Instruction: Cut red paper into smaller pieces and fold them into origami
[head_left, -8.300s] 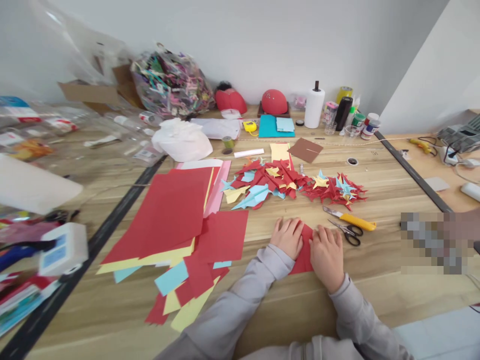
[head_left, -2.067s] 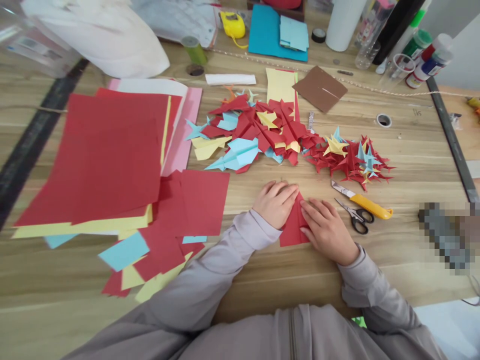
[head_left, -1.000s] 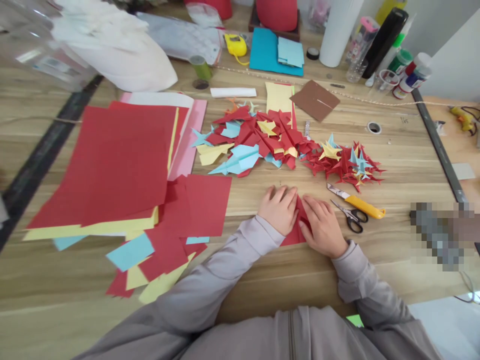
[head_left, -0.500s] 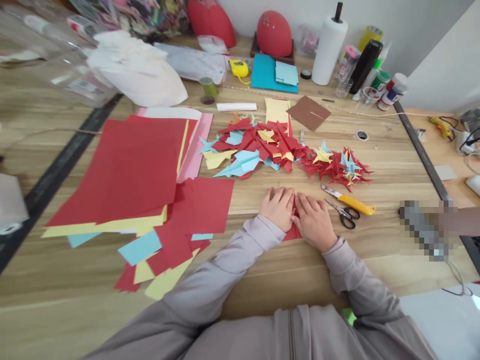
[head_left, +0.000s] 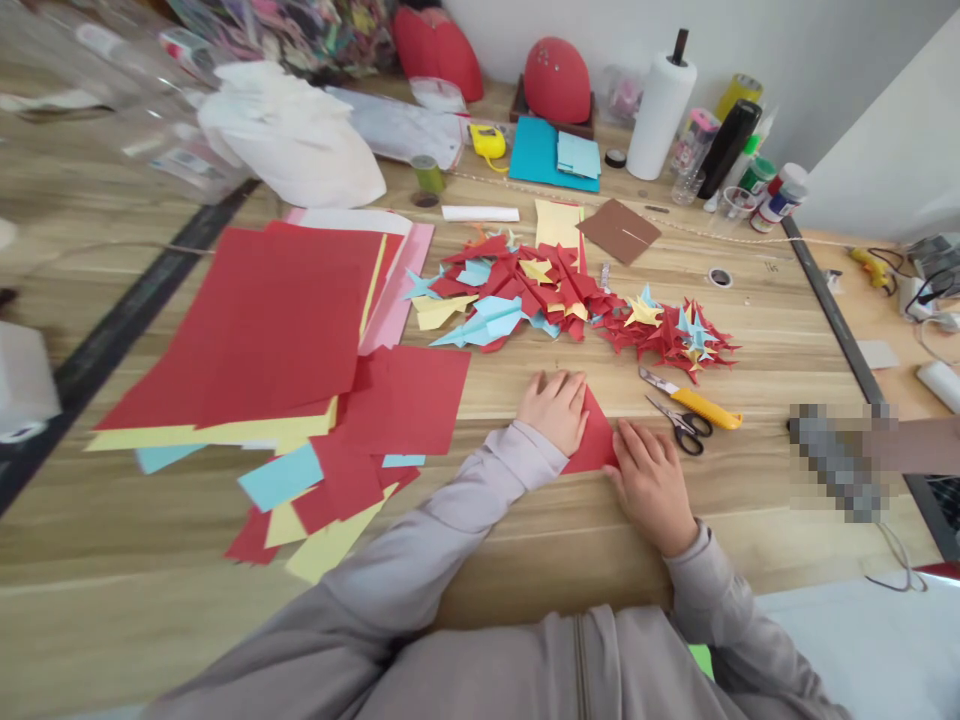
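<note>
A folded red sheet of paper (head_left: 592,440), roughly triangular, lies on the table in front of me. My left hand (head_left: 553,412) rests flat on its left part, covering that edge. At the right corner of the paper is my right hand (head_left: 654,482), fingers stretched out on the table and thumb at the paper's edge. Just right of it lie black-handled scissors (head_left: 687,430) and a yellow utility knife (head_left: 705,405). Beyond my hands are a heap of folded red, blue and yellow paper pieces (head_left: 517,295) and a smaller heap of pointed paper pieces (head_left: 675,335).
Large red sheets (head_left: 262,320) are stacked at the left, with loose cut pieces (head_left: 281,485) in front. A brown paper square (head_left: 621,230), a tape roll (head_left: 720,278), a yellow tape measure (head_left: 489,145) and several bottles (head_left: 780,200) stand or lie farther back. Another person's forearm (head_left: 926,445) reaches in at right.
My right hand has moved right and toward me, off the middle of the red paper, exposing more of it. My left hand stays on the paper. The view has shifted slightly.
</note>
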